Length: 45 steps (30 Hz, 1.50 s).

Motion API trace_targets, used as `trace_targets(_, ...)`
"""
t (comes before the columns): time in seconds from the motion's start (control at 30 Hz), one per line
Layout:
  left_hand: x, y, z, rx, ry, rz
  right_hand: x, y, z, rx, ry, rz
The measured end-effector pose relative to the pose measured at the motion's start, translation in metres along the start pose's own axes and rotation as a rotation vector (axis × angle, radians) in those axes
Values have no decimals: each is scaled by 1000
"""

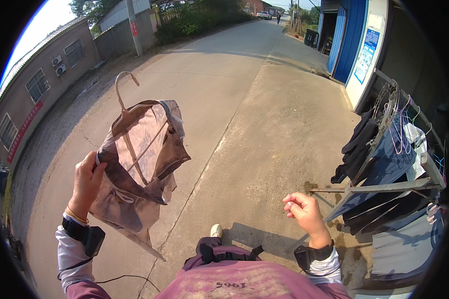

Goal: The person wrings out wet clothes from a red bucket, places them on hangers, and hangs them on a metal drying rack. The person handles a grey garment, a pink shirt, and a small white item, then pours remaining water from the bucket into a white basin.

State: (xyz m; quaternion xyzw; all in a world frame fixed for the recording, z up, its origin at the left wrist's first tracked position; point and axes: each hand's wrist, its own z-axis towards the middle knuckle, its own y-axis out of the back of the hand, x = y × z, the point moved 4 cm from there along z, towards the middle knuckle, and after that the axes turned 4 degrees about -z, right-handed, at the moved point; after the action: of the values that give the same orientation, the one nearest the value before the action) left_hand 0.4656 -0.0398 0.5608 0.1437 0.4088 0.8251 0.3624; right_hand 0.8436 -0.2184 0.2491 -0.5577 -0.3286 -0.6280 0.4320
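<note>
My left hand point(86, 179) grips the waistband edge of a brown and pink patterned garment point(134, 209), which looks like trousers. A pale clothes hanger point(122, 106) sits inside the garment's open top, its hook standing up free. The lower part of the cloth hangs down below my left hand. On the right, my right hand point(303, 216) is raised over the concrete with its fingers curled; nothing can be made out in it. It is apart from the garment, left of a metal drying rack. I cannot tell whether its fingers are fully closed.
A metal drying rack point(389, 187) at the right bears dark clothes point(359, 145), a grey cloth point(400, 243) and several hangers point(398, 130). Concrete road runs ahead past a blue door point(350, 41). A utility pole point(134, 33) stands at the left; a person point(278, 18) and a vehicle point(264, 15) are far off.
</note>
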Motion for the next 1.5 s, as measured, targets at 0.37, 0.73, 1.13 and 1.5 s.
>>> trace_targets(0.37,82,17,-15,42,-264,-261,23,-154,-182,-278,-29,-140)
trace_targets(0.73,186,2,11,99,-613,-623,76,-334,-216,-632,-39,-449)
trace_targets(1.13,214,-41,71,337,-1146,-929,41,-559,-185,-1155,-198,-415)
trace_targets(1.5,-100,-152,105,467,-1603,-1089,31,-505,-192,-1655,-350,-273)
